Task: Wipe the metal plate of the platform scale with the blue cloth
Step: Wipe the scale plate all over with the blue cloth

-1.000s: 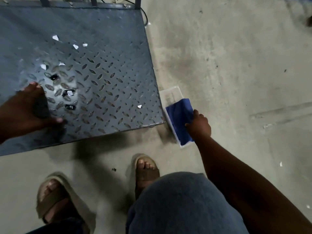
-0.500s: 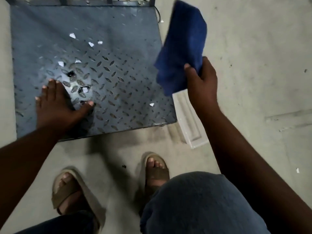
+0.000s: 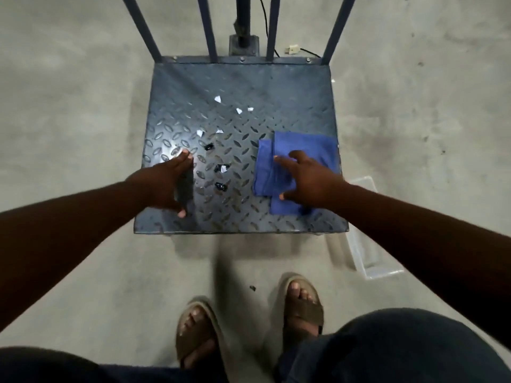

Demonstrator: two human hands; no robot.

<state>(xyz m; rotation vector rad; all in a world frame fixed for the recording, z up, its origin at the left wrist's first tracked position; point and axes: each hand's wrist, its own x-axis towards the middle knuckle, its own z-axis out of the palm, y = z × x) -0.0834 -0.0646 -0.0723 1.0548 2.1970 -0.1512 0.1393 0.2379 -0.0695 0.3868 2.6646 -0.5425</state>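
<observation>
Blue cloth (image 3: pixel 298 158) lies folded flat on the right half of the scale's metal plate (image 3: pixel 237 87). Right hand (image 3: pixel 309 179) rests palm-down on it, fingers (image 3: pixel 282 160) spread and straight, arm reaching forward. Left hand (image 3: pixel 168 181) flat on the bare plate, fingers together, thumb out. White and black scraps (image 3: pixel 221 168) between the hands. Clear plastic tray (image 3: pixel 370 261) on the floor beside the scale.

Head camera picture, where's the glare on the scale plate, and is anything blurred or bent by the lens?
Head view: glare sits on the metal plate at its near-left part, just beyond the left hand; the right hand on the blue cloth looks fairly sharp; the scale's upright bars splay outward, a wide-angle effect; the floor is dim and evenly lit.
</observation>
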